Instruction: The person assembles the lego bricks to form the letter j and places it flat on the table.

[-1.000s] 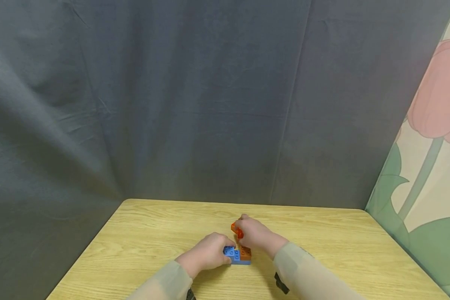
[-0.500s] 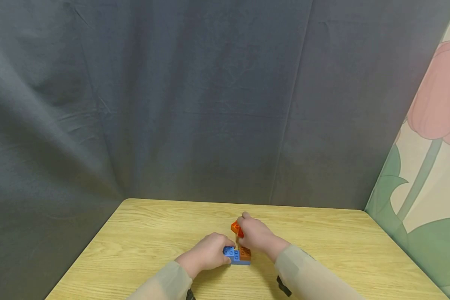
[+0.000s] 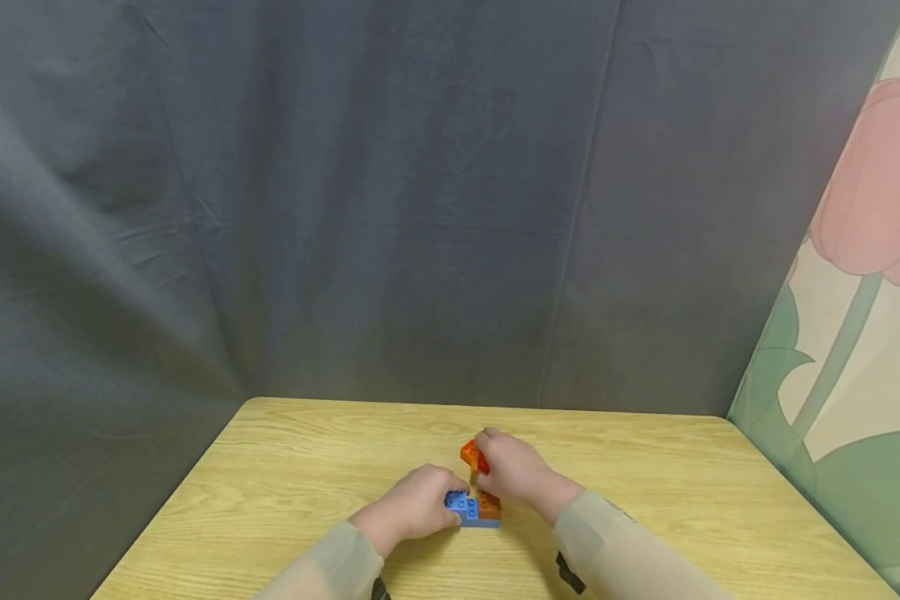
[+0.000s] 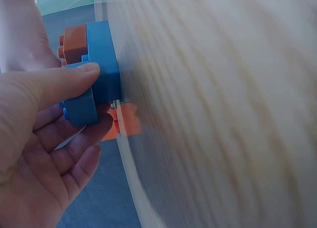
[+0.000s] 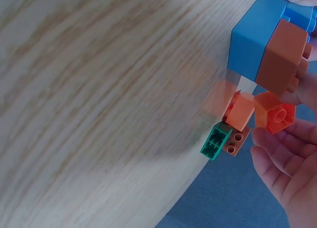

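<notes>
My left hand [image 3: 412, 506] clamps blue base brick [image 3: 465, 508] flat on table [image 3: 307, 467], thumb [image 4: 59, 79] curled over edge: keeps stack steady. My right hand [image 3: 516, 471] pinches orange-red brick [image 3: 471, 454] above brown brick [image 3: 490, 502], fingers curled round it. Green brick [image 5: 216, 141] just beside, on table.

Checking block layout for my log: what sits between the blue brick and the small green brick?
In the right wrist view, a light orange brick lies between the blue brick and the small green brick, touching the green one's upper corner.
</notes>
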